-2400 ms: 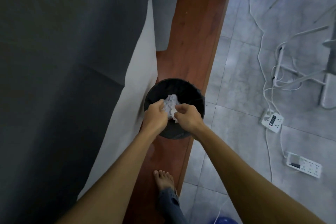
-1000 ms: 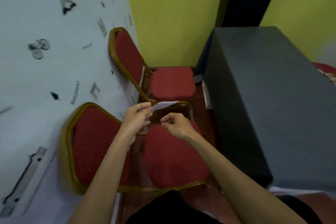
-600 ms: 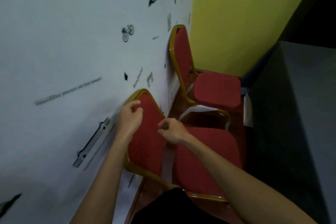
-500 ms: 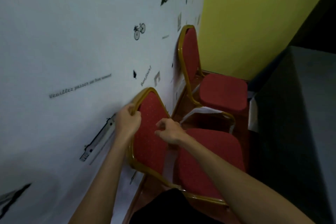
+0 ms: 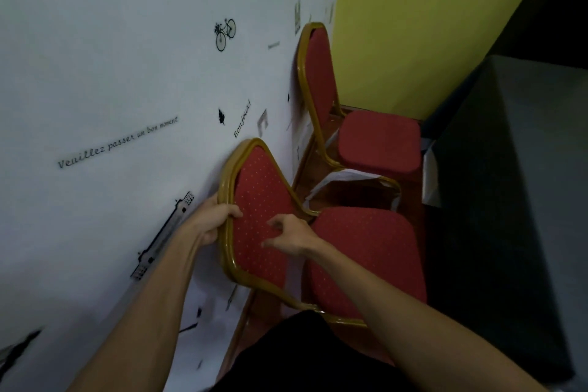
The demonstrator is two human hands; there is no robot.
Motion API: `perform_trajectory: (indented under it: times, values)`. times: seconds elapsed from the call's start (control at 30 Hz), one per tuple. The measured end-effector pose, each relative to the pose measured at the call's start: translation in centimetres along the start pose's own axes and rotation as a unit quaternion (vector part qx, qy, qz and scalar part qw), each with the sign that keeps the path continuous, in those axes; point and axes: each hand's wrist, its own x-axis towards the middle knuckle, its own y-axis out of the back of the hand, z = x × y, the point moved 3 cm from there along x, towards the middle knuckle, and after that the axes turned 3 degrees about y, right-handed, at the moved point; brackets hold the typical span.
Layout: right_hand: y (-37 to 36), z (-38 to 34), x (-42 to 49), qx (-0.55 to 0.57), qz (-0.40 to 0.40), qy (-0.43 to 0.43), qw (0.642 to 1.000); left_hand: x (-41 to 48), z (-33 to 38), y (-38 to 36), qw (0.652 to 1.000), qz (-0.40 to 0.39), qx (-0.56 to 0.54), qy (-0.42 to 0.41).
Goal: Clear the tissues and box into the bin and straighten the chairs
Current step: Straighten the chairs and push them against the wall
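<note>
Two red padded chairs with gold metal frames stand along the white wall. The near chair (image 5: pixel 362 251) has its back against the wall. My left hand (image 5: pixel 216 219) grips the gold frame on the left edge of its backrest. My right hand (image 5: pixel 286 235) hovers in front of the backrest with loosely curled fingers and holds nothing. The far chair (image 5: pixel 378 140) stands in the corner by the yellow wall. No bin, tissues or box are in view.
A dark grey covered table (image 5: pixel 515 200) fills the right side, close to both chair seats. The white wall (image 5: pixel 111 89) with black decals is on the left, the yellow wall (image 5: pixel 429 16) behind. A strip of brown floor (image 5: pixel 321 165) shows between the chairs.
I have turned from the bin to the chairs. My left hand has closed on the near chair's backrest frame, and my right hand has come up in front of the backrest.
</note>
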Motion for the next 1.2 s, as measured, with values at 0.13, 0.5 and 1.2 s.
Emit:
perform_trajectory:
  times: [0.13, 0.5, 1.2]
  values:
    - [-1.2, 0.6, -1.3, 0.013, -0.011, 0.0, 1.0, 0.5, -0.2, -1.8, 0.999, -0.051, -0.009, -0.006]
    - [1.9, 2.5, -2.5, -0.044, -0.037, -0.004, 0.998, 2.5, 1.1, -8.5, 0.99, -0.141, 0.022, -0.005]
    - [5.1, 5.3, -3.6, -0.094, 0.195, -0.063, 0.974, 6.4, 3.4, -17.3, 0.968, -0.235, 0.084, 0.021]
